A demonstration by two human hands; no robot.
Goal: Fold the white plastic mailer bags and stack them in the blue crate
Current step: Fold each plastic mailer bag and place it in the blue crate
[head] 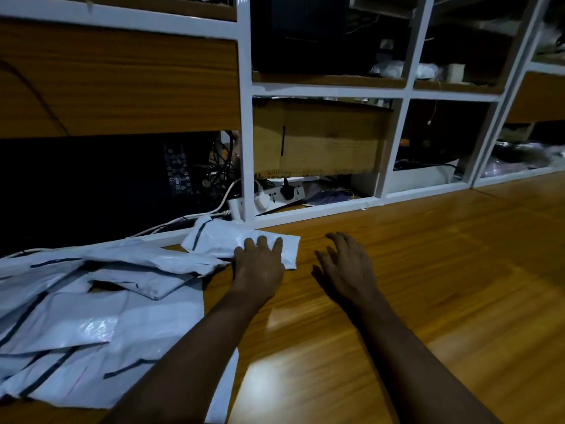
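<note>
Left hand (260, 261) is flat on the small mailer bag (211, 240) near the back edge of the desk (412, 286), fingers straight, pressing rather than gripping. Right hand (345, 264) is loose and empty, hovering just beside the bag's right end. Looks like crease-setting: pin with the left, sweep the right along the fold so the slick plastic doesn't spring open. Loose pile of mailers (91, 307) lies left of my forearm. Blue crate isn't in view.

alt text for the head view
A person's left hand presses flat on a white mailer bag on a wooden table, right hand open beside it. A loose pile of mailer bags lies left; white shelving stands behind.
</note>
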